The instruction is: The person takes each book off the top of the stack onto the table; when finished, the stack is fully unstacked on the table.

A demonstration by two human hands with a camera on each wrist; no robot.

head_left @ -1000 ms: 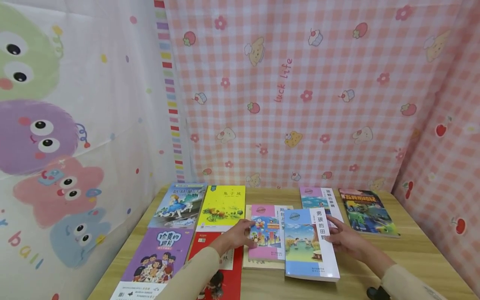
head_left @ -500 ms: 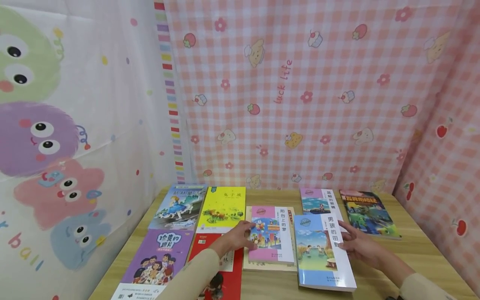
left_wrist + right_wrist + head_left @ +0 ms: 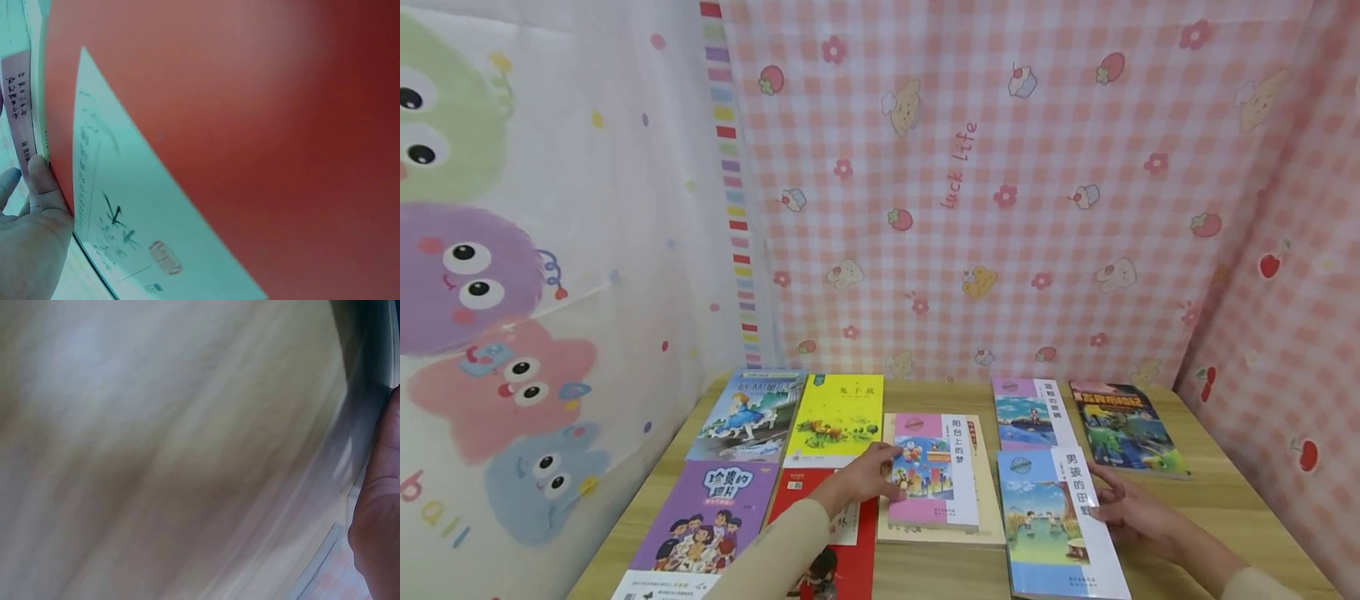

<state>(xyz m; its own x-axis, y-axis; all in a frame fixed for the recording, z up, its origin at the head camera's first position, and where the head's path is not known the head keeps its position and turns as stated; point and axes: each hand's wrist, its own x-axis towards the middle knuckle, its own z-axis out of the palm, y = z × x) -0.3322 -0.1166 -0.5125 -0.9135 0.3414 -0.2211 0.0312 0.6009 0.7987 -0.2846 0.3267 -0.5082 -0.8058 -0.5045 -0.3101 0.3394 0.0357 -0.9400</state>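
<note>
In the head view my right hand grips the right edge of a blue-and-white paperback book, thumb at its cover. This book overlaps the lower end of another purple-and-white book behind it. My left hand holds the left edge of a pink-and-white book, which lies over a larger cream-coloured book. In the left wrist view the left thumb is beside the pink spine, close to a red book. The right wrist view is blurred, with the right hand at the edge.
On the wooden table, a blue book, a yellow book and a purple book lie at left. A dark green book lies back right. Patterned cloths hang around the table.
The blue-and-white book has moved right and toward the person in my right hand, off the pink book and uncovering more of it. My left hand keeps its place on the pink book.
</note>
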